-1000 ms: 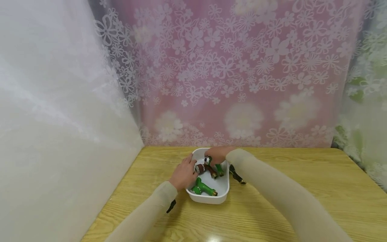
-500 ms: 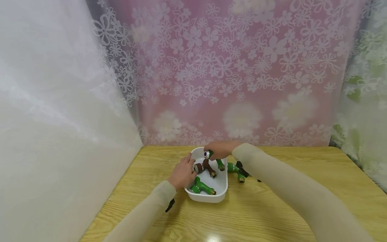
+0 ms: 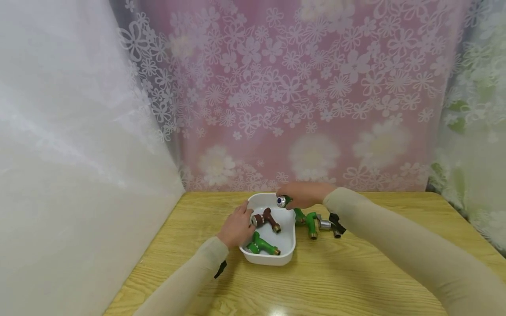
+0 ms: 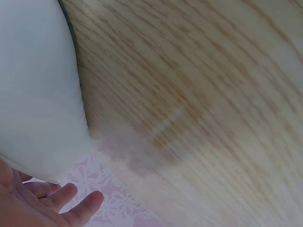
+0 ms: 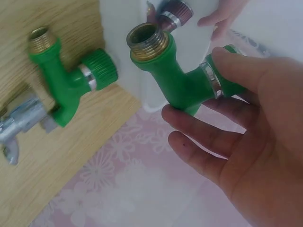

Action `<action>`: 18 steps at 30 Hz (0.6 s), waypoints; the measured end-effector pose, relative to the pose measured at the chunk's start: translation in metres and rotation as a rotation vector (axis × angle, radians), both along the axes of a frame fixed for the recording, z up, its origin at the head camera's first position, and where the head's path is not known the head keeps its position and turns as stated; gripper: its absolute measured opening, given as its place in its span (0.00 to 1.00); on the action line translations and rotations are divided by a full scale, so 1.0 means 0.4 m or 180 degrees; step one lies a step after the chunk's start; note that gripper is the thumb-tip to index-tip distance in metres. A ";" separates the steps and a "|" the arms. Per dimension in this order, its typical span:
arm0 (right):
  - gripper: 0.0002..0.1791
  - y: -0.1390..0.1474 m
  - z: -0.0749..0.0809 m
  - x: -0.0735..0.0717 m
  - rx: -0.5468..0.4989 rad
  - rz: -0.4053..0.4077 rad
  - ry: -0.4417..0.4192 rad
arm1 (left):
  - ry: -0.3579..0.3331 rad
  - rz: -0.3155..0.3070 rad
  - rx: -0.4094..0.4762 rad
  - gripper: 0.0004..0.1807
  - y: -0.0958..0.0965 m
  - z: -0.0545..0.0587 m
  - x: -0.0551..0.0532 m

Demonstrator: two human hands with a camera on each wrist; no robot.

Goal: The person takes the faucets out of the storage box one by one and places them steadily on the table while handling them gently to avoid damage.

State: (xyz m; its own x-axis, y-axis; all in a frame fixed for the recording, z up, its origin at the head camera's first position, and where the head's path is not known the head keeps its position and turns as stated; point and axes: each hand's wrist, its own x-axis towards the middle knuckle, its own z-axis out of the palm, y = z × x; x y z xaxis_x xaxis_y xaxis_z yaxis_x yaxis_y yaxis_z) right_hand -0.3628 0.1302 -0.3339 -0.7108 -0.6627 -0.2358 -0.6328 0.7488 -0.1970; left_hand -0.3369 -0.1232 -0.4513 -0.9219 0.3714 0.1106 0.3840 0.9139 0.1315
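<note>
My right hand pinches a green tap with a brass threaded end and a chrome ring, thumb on one side and fingers on the other. In the head view this tap is above the far right rim of a white tub. My left hand grips the tub's left rim, thumb inside and fingers over the outer wall in the left wrist view. Inside the tub lie a brown tap, close to my left thumb, and another green tap.
Just right of the tub, a green tap lies on the wooden table. Beside it is a chrome tap, partly hidden by the black wrist strap. A pink flowered curtain hangs behind the table's far edge.
My right hand has lifted the green tap from inside the tub and moved right with it, uncovering the taps on the table. My left hand has stayed on the rim.
</note>
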 end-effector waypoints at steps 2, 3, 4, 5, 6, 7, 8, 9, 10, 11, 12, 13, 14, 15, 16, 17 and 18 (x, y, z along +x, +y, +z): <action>0.29 0.019 0.001 0.010 0.0013 0.0002 0.0031 | 0.0000 -0.0013 0.0009 0.28 0.000 0.001 0.002; 0.28 0.029 0.001 0.014 0.0001 0.0011 0.0035 | 0.0003 -0.0018 0.0014 0.28 0.000 0.001 0.002; 0.28 0.040 0.001 0.018 -0.0012 0.0027 0.0041 | -0.0001 -0.0018 0.0016 0.28 0.001 0.001 0.002; 0.28 0.050 0.001 0.022 -0.0021 0.0040 0.0047 | -0.0005 -0.0018 0.0014 0.28 0.001 0.001 0.003; 0.28 0.060 0.000 0.027 -0.0022 0.0031 0.0047 | -0.0003 -0.0021 0.0019 0.28 0.001 0.001 0.003; 0.28 0.069 0.001 0.031 -0.0040 0.0036 0.0033 | -0.0006 -0.0022 0.0027 0.28 0.001 0.001 0.003; 0.27 0.078 0.001 0.035 -0.0062 0.0049 0.0018 | -0.0004 -0.0025 0.0038 0.28 0.001 0.001 0.003; 0.27 0.087 0.002 0.039 -0.0072 0.0064 0.0018 | -0.0012 -0.0019 0.0032 0.28 0.000 0.001 0.003; 0.27 0.096 0.001 0.042 -0.0060 0.0076 0.0035 | -0.0021 -0.0015 0.0037 0.28 0.000 0.002 0.003; 0.28 0.104 0.000 0.044 -0.0045 0.0067 0.0036 | -0.0026 -0.0011 0.0037 0.28 0.000 0.003 0.004; 0.28 0.113 -0.001 0.047 -0.0028 0.0055 0.0039 | -0.0030 -0.0006 0.0039 0.28 0.000 0.004 0.004; 0.28 0.122 -0.004 0.049 -0.0012 0.0050 0.0049 | -0.0033 -0.0004 0.0037 0.28 0.000 0.005 0.005; 0.28 0.132 -0.008 0.050 0.0020 0.0052 0.0081 | -0.0030 -0.0004 0.0030 0.28 0.000 0.005 0.005; 0.28 0.141 -0.012 0.051 0.0053 0.0041 0.0100 | -0.0034 -0.0002 0.0025 0.28 0.000 0.006 0.005; 0.28 0.150 -0.017 0.052 0.0080 0.0031 0.0115 | -0.0029 -0.0005 0.0024 0.28 0.000 0.006 0.005; 0.28 0.159 -0.022 0.052 0.0099 0.0014 0.0115 | -0.0027 -0.0004 0.0014 0.28 0.000 0.006 0.004; 0.28 0.169 -0.027 0.053 0.0106 0.0009 0.0120 | -0.0023 -0.0002 -0.0004 0.28 0.000 0.005 0.004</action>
